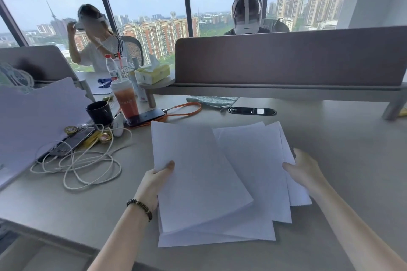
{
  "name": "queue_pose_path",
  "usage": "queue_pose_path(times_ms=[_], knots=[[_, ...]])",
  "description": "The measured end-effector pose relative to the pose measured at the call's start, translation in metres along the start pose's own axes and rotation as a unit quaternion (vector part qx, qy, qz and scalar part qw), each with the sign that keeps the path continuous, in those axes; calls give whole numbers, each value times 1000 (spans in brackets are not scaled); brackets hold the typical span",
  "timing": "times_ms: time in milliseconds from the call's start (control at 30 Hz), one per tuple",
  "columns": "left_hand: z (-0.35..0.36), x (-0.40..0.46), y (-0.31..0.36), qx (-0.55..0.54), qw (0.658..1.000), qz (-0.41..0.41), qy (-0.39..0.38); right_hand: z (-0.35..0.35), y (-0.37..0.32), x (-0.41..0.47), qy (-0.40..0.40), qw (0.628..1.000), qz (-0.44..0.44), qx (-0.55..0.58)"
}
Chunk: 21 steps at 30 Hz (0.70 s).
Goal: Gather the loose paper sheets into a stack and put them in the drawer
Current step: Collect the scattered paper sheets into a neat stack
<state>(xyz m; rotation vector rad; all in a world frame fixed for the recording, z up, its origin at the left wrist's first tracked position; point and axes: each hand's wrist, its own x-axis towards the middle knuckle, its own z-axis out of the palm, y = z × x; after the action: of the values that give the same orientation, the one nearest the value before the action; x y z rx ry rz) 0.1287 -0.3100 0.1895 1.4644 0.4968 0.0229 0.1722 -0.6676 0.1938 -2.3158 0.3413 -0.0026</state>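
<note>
Several white paper sheets (222, 182) lie fanned and overlapping on the grey desk (343, 138) in front of me. My left hand (154, 185) grips the left edge of the top sheets, thumb on top and fingers underneath. My right hand (305, 170) holds the right side of the fan, thumb pressed on the sheets. The sheet edges are not lined up; the lower ones stick out to the right and toward me. No drawer is visible.
At the left are a tangled white cable (83, 163), a phone (72, 143), a black mug (99, 112), an iced tea cup (126, 100) and a second phone with an orange cable (187, 113). A divider panel (286, 59) stands behind. Two people sit beyond.
</note>
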Motion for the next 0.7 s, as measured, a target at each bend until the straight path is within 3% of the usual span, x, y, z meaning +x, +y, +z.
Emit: queue_pose_path(times_ms=[367, 700], knots=[[-10, -7, 4, -20, 1000, 2, -2, 19, 1, 2, 69, 985, -67, -143], [7, -5, 4, -55, 998, -27, -22, 20, -3, 5, 22, 998, -53, -30]])
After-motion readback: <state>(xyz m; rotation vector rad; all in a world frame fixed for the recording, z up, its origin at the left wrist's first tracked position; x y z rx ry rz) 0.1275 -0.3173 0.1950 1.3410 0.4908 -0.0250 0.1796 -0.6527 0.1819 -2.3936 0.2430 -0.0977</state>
